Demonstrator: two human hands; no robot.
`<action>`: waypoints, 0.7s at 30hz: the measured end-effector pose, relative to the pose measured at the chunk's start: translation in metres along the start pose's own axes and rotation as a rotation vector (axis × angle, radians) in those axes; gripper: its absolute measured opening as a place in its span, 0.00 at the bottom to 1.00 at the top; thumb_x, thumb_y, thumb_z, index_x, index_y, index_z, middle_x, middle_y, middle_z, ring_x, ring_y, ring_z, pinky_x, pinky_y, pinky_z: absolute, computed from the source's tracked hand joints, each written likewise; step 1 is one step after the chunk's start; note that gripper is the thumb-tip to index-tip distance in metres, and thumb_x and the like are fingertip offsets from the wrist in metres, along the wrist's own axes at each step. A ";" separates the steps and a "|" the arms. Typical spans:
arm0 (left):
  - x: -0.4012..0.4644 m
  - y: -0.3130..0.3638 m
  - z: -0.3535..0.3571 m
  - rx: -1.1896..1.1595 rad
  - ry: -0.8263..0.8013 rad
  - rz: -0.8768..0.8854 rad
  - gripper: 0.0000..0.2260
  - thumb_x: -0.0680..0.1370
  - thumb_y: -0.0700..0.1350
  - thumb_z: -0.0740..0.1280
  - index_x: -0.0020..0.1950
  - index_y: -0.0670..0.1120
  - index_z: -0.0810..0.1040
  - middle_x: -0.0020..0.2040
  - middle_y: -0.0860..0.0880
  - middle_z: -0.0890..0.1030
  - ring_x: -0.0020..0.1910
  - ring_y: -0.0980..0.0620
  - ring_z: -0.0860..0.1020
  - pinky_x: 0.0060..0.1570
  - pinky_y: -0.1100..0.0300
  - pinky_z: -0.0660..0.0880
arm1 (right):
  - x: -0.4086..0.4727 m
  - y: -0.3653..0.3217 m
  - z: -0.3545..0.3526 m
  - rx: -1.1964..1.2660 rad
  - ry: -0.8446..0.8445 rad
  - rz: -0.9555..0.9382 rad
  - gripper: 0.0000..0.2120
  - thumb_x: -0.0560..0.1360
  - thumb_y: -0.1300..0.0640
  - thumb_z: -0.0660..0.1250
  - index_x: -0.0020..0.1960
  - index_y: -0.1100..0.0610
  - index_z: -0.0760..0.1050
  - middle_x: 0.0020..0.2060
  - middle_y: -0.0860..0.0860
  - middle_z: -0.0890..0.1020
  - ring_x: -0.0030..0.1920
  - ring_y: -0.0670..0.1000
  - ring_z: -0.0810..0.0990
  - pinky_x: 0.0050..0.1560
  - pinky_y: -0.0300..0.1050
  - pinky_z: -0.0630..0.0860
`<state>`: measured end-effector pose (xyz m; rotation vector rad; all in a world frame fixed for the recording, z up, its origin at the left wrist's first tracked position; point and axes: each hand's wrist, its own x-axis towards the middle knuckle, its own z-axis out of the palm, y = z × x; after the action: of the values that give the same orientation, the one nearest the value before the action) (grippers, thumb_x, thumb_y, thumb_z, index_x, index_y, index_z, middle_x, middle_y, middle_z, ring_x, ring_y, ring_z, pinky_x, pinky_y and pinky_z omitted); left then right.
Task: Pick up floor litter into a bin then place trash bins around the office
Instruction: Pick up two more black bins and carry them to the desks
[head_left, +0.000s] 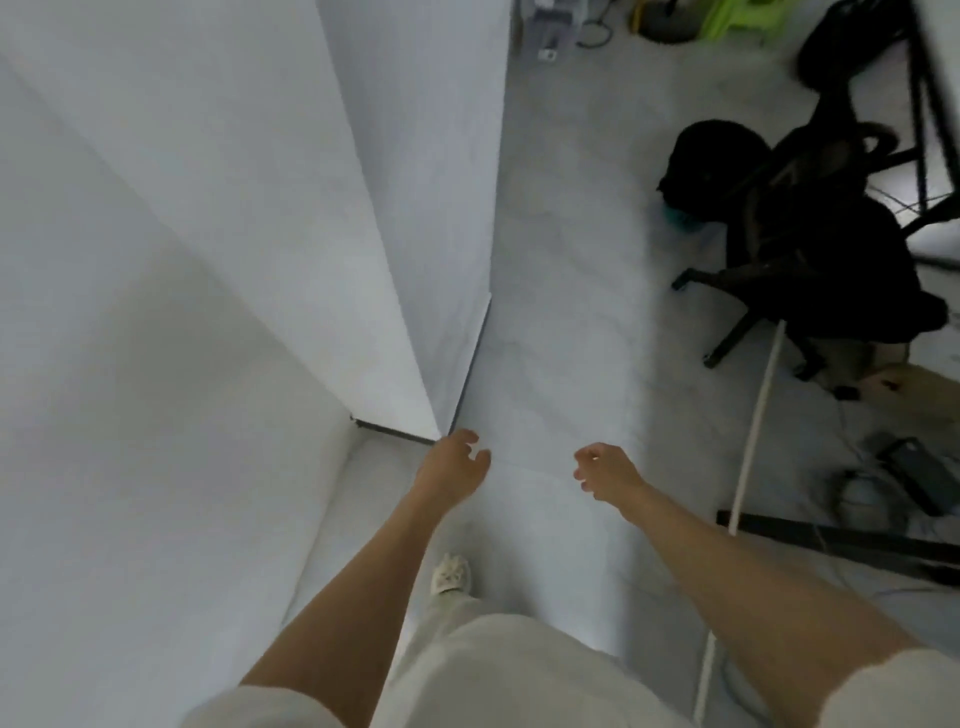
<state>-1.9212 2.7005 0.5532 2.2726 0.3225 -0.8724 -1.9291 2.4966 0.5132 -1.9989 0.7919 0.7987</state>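
Note:
Both my arms reach forward and down over the pale grey floor. My left hand hangs near the bottom corner of a white wall, fingers loosely curled, holding nothing. My right hand hangs level with it a little to the right, fingers also loosely curled and empty. A black object that may be a trash bin with a bag stands on the floor far right, beside an office chair. I see no litter on the floor near my hands.
White walls fill the left side, with a corner at the middle. A black office chair stands at right, a green stool at the top. Cables and a power strip lie at lower right, with a white pole. My shoe is below.

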 end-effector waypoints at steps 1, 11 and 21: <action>0.013 0.013 -0.006 0.012 -0.013 0.017 0.17 0.79 0.49 0.61 0.67 0.45 0.72 0.66 0.45 0.76 0.64 0.46 0.75 0.62 0.58 0.70 | 0.003 -0.008 -0.006 0.036 0.010 0.002 0.13 0.78 0.57 0.56 0.54 0.59 0.76 0.55 0.61 0.81 0.45 0.55 0.75 0.37 0.40 0.68; 0.152 0.227 0.002 0.286 -0.218 0.257 0.19 0.80 0.47 0.60 0.69 0.44 0.70 0.66 0.44 0.75 0.66 0.46 0.73 0.64 0.58 0.68 | 0.100 -0.047 -0.144 0.309 0.182 0.087 0.12 0.79 0.61 0.57 0.59 0.58 0.75 0.48 0.54 0.76 0.48 0.53 0.74 0.45 0.43 0.75; 0.324 0.450 -0.014 0.347 -0.220 0.270 0.18 0.80 0.46 0.59 0.70 0.44 0.68 0.68 0.44 0.73 0.66 0.46 0.73 0.64 0.57 0.69 | 0.274 -0.137 -0.338 0.198 0.119 0.125 0.18 0.81 0.64 0.52 0.66 0.70 0.69 0.63 0.67 0.74 0.49 0.52 0.69 0.54 0.45 0.72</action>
<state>-1.4747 2.3726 0.5717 2.4240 -0.2492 -1.0856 -1.5773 2.2064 0.5218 -1.8466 1.0326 0.6489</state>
